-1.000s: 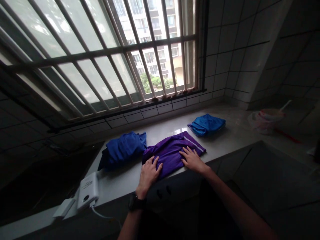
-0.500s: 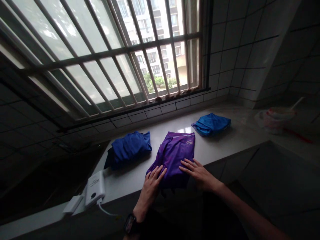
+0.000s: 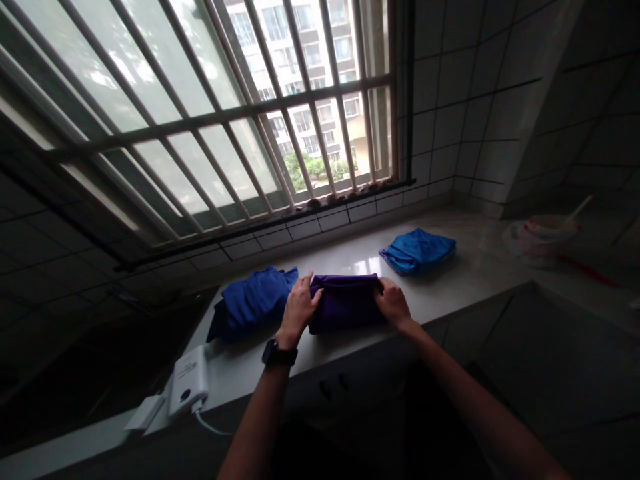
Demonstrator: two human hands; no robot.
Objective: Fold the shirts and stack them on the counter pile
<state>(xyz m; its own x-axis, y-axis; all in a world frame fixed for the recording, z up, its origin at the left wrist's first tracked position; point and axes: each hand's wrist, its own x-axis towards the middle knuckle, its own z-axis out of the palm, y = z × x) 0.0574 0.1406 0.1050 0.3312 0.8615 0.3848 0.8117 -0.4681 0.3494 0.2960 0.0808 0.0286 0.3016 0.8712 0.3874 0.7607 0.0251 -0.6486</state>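
Purple garment (image 3: pixel 347 303), now folded shorter, gripped by left hand (image 3: pixel 300 308) and right hand (image 3: pixel 393 304).

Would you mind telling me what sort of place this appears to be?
It looks like a kitchen or utility room in an apartment: a stone counter runs beneath a barred window, white tiled walls surround it, and an apartment block stands outside.
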